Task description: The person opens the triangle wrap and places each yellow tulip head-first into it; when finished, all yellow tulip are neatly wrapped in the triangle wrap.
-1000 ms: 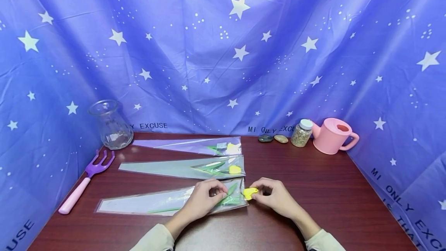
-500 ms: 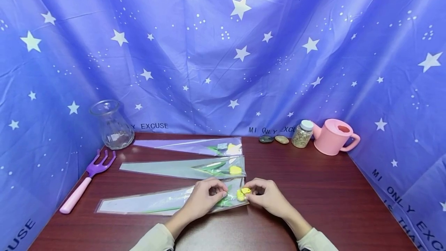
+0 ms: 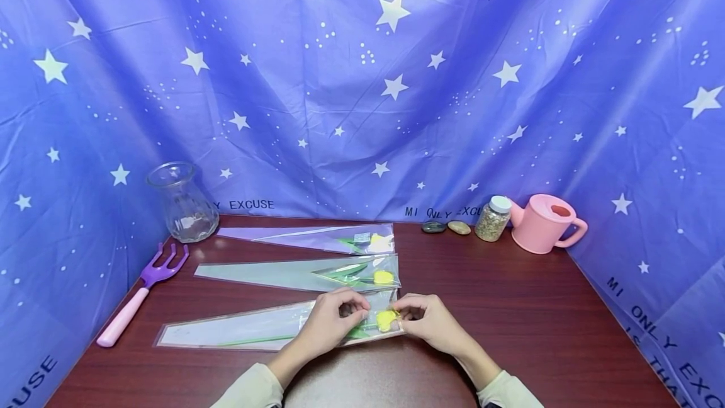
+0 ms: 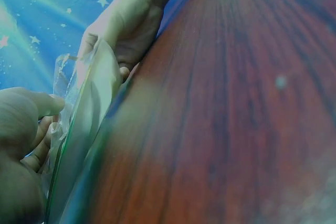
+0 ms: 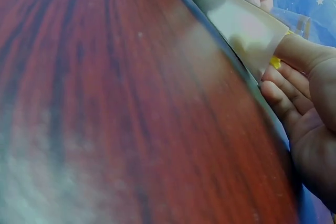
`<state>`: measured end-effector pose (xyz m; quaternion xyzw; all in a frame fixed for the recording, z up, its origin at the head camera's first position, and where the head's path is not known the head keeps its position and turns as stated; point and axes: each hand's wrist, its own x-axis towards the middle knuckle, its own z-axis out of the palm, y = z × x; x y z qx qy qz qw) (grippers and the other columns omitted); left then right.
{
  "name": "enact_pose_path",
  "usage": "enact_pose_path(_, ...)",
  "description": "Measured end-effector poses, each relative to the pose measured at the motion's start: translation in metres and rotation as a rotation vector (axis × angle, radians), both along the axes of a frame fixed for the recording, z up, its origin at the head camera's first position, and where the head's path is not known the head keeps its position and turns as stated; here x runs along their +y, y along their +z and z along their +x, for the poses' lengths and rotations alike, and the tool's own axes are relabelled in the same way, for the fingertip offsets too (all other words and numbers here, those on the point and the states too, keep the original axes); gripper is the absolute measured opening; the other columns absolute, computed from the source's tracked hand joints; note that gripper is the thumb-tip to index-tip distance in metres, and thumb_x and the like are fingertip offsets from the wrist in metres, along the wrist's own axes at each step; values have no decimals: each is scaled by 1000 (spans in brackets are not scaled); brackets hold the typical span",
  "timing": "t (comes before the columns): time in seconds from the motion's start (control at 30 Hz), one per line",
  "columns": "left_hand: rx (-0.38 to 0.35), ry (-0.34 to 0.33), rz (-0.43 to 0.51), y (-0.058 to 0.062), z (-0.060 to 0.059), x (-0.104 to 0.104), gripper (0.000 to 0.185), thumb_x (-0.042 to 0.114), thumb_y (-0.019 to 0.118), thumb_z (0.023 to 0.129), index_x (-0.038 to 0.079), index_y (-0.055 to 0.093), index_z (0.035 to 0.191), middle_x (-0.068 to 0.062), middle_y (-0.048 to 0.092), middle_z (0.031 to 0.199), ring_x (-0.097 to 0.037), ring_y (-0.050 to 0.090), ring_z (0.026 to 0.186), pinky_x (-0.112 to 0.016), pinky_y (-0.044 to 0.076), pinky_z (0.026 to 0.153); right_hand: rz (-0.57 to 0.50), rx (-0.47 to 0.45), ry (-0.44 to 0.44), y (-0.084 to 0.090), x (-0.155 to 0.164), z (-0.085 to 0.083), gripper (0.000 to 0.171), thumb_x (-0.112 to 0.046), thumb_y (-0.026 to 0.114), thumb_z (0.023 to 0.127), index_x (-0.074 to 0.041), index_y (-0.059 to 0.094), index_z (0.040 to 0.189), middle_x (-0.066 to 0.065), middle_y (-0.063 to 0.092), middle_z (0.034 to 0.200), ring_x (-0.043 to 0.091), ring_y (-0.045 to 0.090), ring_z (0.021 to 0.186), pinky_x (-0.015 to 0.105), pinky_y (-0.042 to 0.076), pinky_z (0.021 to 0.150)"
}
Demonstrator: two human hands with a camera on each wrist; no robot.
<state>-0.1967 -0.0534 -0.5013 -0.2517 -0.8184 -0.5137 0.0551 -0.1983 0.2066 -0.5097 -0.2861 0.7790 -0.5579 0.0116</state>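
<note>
Clear plastic sleeve [image 3: 266, 330] lies flat at the near edge of the dark wood worktop [image 3: 538, 320], nearest of three alike. Left hand [image 3: 331, 323] has its fingers curled, pinching the sleeve's wide end. Right hand [image 3: 427, 323] pinches the yellow flower head [image 3: 386, 318] at the sleeve mouth, green stem [image 3: 255, 339] inside.

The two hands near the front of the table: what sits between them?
In the head view, the yellow flower head sits inside the clear sleeve, between left hand and right hand.

Right hand [image 5: 307, 108] at clear sleeve [image 5: 239, 24]
</note>
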Motion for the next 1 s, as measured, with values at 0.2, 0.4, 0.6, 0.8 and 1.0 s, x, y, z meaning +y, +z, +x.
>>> enact_pose_path(0.2,-1,-5,9,0,-1,0,12,11,79,89,22,77,93,10,69,84,-1,60,76,-20,54,70,22,-22,30,0,1,-2,28,-2,79,86,-1,77,113,18,76,102,2,67,83,24,60,75)
enact_pose_path(0.4,8,-7,6,0,-1,-2,11,11,80,89,21,77,94,10,69,85,-1,60,76,-20,54,70,13,-37,79,0,1,-4,30,3,75,87,3,74,116,23,75,106,0,68,88,24,60,78)
enact_pose_path(0.6,7,-3,0,-2,3,-2,12,11,80,89,21,77,93,11,68,84,0,59,76,-20,54,70,20,-126,65,0,0,1,29,3,73,88,4,74,117,23,76,108,0,70,90,23,61,79)
enact_pose_path(0.8,24,-15,1,-1,3,-2,14,10,80,88,22,76,93,10,67,84,0,59,76,-21,53,68,32,-127,52,2,-5,1,22,-4,77,88,1,76,110,16,77,96,0,68,82,21,58,71)
enact_pose_path(1.0,16,-19,-4,-2,4,-2,11,10,80,88,20,77,94,9,66,83,0,58,74,-20,53,67,67,-95,64,3,-10,1,13,-11,80,88,-8,78,100,-7,62,77,-3,51,67,16,44,56)
